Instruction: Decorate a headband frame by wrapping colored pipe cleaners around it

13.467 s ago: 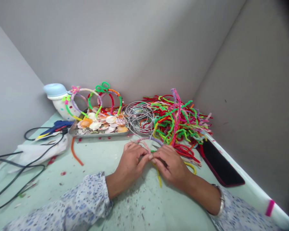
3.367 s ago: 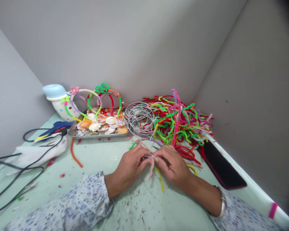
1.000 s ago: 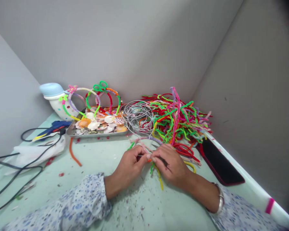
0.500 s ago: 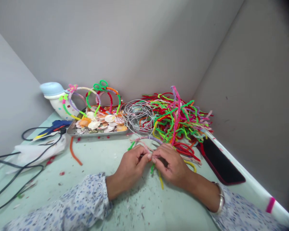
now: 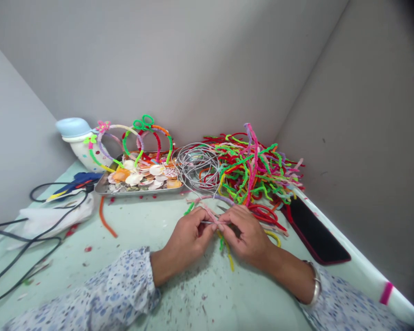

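Observation:
My left hand [image 5: 188, 236] and my right hand [image 5: 248, 234] meet at the middle of the pale green table [image 5: 141, 230]. Both pinch a thin metal headband [image 5: 209, 222] between their fingertips, with a pink pipe cleaner [image 5: 207, 210] wound on it. Green and yellow pipe cleaner ends [image 5: 226, 250] hang below my right fingers. A big heap of coloured pipe cleaners [image 5: 251, 168] lies just behind my hands, beside a coil of bare wire headbands [image 5: 196, 168].
A metal tray [image 5: 105, 188] of seashells holds finished wrapped headbands [image 5: 138, 138] at the back left, next to a white and blue container [image 5: 77, 140]. A glue gun [image 5: 77, 181], black cable [image 5: 27, 243], loose orange pipe cleaner [image 5: 105, 220] lie left. A dark phone [image 5: 313, 234] lies right.
My fingers have shifted slightly along the headband while winding. The green end now hangs lower beneath my right hand; earlier a pink end hung there.

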